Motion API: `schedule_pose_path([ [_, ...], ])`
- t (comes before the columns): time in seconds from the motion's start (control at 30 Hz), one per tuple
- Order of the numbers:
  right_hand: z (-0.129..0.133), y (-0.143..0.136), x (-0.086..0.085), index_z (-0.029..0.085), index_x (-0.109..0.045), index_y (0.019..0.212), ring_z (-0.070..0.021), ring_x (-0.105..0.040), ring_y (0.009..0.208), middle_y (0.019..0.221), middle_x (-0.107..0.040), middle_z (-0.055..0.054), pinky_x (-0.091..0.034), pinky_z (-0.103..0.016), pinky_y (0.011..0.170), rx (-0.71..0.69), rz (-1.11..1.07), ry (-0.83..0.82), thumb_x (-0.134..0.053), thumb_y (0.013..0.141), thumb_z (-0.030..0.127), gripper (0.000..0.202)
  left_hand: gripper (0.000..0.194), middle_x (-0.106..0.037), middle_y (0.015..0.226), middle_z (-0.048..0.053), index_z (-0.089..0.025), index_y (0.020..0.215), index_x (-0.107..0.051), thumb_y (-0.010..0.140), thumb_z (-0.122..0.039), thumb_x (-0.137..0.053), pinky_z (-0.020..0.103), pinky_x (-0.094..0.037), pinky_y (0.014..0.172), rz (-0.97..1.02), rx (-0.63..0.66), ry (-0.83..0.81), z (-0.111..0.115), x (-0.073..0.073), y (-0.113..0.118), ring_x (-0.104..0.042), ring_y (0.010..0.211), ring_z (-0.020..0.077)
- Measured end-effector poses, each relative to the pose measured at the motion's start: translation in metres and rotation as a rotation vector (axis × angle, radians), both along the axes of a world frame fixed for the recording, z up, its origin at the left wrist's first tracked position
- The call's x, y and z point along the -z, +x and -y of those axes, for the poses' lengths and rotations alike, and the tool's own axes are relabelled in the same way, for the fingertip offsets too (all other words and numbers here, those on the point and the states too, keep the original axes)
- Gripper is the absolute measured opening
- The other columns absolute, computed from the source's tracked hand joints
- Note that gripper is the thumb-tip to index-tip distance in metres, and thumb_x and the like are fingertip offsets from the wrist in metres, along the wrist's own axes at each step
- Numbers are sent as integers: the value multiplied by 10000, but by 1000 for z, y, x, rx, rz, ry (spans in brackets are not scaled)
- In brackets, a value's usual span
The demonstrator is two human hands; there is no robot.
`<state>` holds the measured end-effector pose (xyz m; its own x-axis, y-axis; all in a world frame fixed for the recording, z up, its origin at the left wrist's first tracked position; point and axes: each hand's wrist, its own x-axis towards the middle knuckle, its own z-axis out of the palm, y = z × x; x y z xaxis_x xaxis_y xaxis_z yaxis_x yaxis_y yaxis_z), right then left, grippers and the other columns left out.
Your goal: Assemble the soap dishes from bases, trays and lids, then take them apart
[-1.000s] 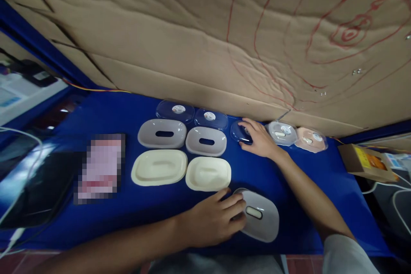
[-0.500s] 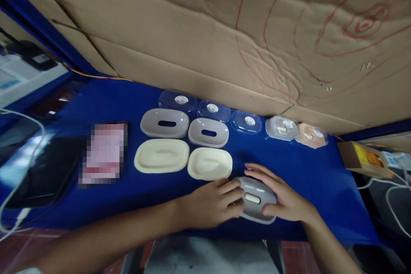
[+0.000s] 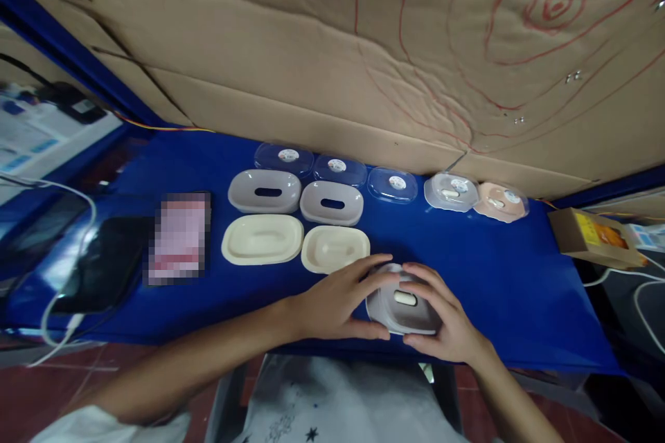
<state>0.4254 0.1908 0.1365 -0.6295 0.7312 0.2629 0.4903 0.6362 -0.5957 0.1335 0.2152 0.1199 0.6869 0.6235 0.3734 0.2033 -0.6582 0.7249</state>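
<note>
A grey oval soap dish (image 3: 392, 311) with a cream piece (image 3: 405, 298) showing in its middle slot sits near the table's front edge. My left hand (image 3: 346, 301) is around its left end, thumb on the near rim and fingers over the far side. On the other end, my right hand (image 3: 449, 315) grips with thumb in front and fingers behind. Just beyond lie two cream dish bases (image 3: 264, 249), (image 3: 337, 259), and behind these two slotted grey trays (image 3: 244, 190), (image 3: 316, 211). My fingers hide parts of the held dish's ends.
Clear lids (image 3: 392, 190) with round stickers line the cardboard wall (image 3: 260, 62). A white packed dish (image 3: 441, 201) and a peach one (image 3: 501, 208) stand farther right. At left are a phone (image 3: 179, 235), a dark device (image 3: 104, 270) and a white cable (image 3: 88, 228); at right, a small carton (image 3: 582, 242).
My left hand has opened from curled fingers at the dish's left end into a wider grip along it. My right hand's fingers have come further over the dish. The view has shifted slightly.
</note>
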Motion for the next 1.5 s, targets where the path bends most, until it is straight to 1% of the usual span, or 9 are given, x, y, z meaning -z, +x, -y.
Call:
schedule_pose_path([
  [0.1, 1, 1, 4, 313, -527, 1527, -412, -525, 1478, 1592, -525, -161, -522, -632, 1153, -22, -61, 35, -760, 931, 591, 698, 1014, -508, 1635, 203, -272, 1673, -299, 886, -603, -846, 535, -488, 1225, 31, 19, -133, 1, 1, 1, -514, 1526, 338],
  [0.3, -5, 7, 9, 302, -579, 1439, -403, -534, 1471, 1557, -536, -158, -527, -620, 1147, -22, -127, -3, -678, 988, 610, 555, 1121, -526, 1640, 190, -264, 1661, -334, 774, -561, -951, 555, -523, 1193, 21, -92, -340, 5, -6, 9, -568, 1483, 358],
  [0.5, 4, 8, 19, 290, -609, 1359, -401, -549, 1456, 1497, -563, -166, -552, -588, 1114, 24, -210, -60, -571, 1031, 643, 483, 1228, -504, 1651, 198, -300, 1689, -215, 748, -289, -1004, 483, -539, 1195, 205, -141, -479, 14, -8, 23, -553, 1507, 315],
  [0.63, 6, 20, 22, 300, -643, 1282, -416, -630, 1324, 1403, -624, -155, -564, -624, 1046, 306, -299, -46, -419, 1054, 698, 510, 1336, -486, 1665, 219, -293, 1731, -62, 768, -293, -988, 484, -536, 1196, 126, -137, -438, 18, -3, 23, -534, 1526, 314],
  [0.73, -14, 29, 15, 291, -626, 1307, -390, -640, 1298, 1390, -629, -155, -569, -592, 1041, 463, -263, -42, -424, 1075, 636, 462, 1240, -529, 1634, 192, -292, 1721, -182, 776, -400, -979, 509, -548, 1172, 7, -135, -347, 20, 2, 22, -579, 1478, 334],
  [0.87, -63, 25, 6, 296, -605, 1336, -367, -590, 1394, 1447, -602, -151, -515, -579, 1143, 272, -23, 64, -675, 1010, 506, 395, 965, -554, 1596, 197, -225, 1631, -388, 854, -463, -908, 577, -443, 1238, -172, -42, -16, 19, 1, 25, -535, 1483, 358],
  [1.03, -117, 2, 4, 253, -581, 1364, -392, -501, 1490, 1544, -543, -188, -455, -621, 1178, 85, 199, 240, -737, 961, 435, 469, 799, -572, 1570, 200, -176, 1591, -444, 938, -436, -823, 668, -297, 1269, -413, -86, 283, 9, -8, 32, -544, 1430, 370],
  [1.23, -144, -18, 7, 219, -568, 1403, -380, -497, 1500, 1585, -497, -215, -442, -614, 1187, 2, 270, 243, -710, 966, 417, 501, 651, -554, 1580, 248, -158, 1540, -521, 969, -398, -723, 694, -323, 1219, -559, -159, 342, -3, -3, 33, -548, 1425, 389],
  [1.5, -156, -19, 4, 220, -486, 1557, -366, -402, 1582, 1691, -414, -213, -346, -614, 1262, -55, 280, 193, -638, 1019, 605, 679, 546, -463, 1678, 242, -174, 1468, -602, 987, -425, -658, 725, -221, 1261, -552, -241, 290, -10, 9, 20, -478, 1518, 400],
])
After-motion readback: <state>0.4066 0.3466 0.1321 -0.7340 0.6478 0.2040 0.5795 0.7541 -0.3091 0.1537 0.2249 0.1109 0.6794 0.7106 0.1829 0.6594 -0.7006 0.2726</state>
